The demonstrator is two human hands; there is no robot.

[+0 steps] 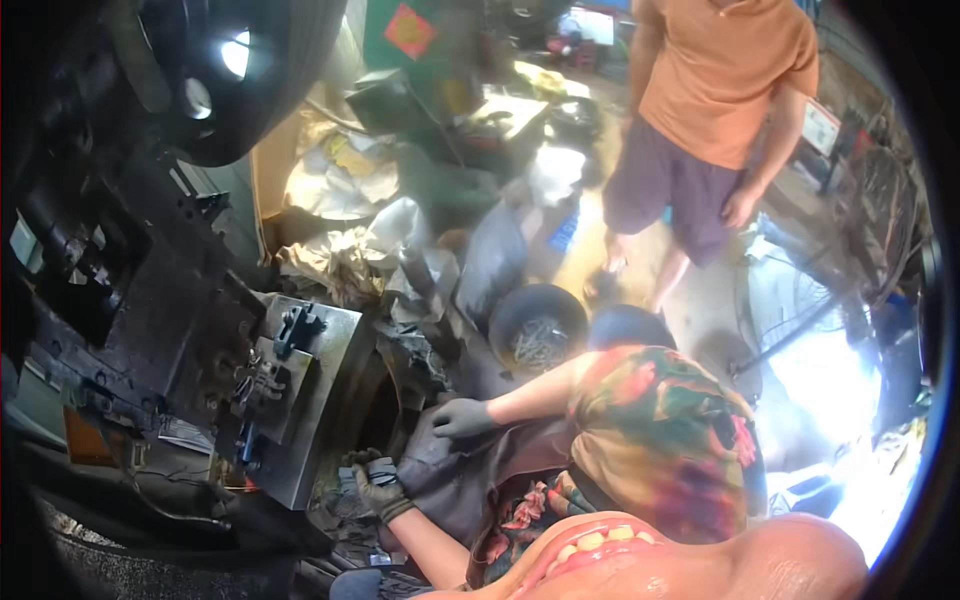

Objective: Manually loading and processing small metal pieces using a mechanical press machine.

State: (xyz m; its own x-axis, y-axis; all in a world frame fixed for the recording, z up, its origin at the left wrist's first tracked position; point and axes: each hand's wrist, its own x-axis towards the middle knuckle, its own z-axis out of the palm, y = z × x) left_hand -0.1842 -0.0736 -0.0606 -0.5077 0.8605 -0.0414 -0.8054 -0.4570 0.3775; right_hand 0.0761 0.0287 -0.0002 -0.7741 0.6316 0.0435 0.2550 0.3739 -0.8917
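Observation:
My left hand (381, 490), in a grey work glove, is low in front of the machine's steel bed. Its fingers are closed around small pale grey pieces (382, 468) that look like metal, too blurred to tell their exact kind. My right hand (463, 418), also gloved, lies over the dark apron (520, 455) on my lap, fingers loosely bent and apart, with nothing visible in it. At the left stands a large dark press (130, 300). On its thick steel bed plate (335, 365) sits a clamped die block (285, 390) with dark clamps and a blue part.
A round dark bucket (540, 320) holds many thin metal pieces. Crumpled sacks (345, 180) are heaped behind the press. A person in an orange shirt (735, 80) stands at the far right. A dark round stool-like object (630, 325) is near my side.

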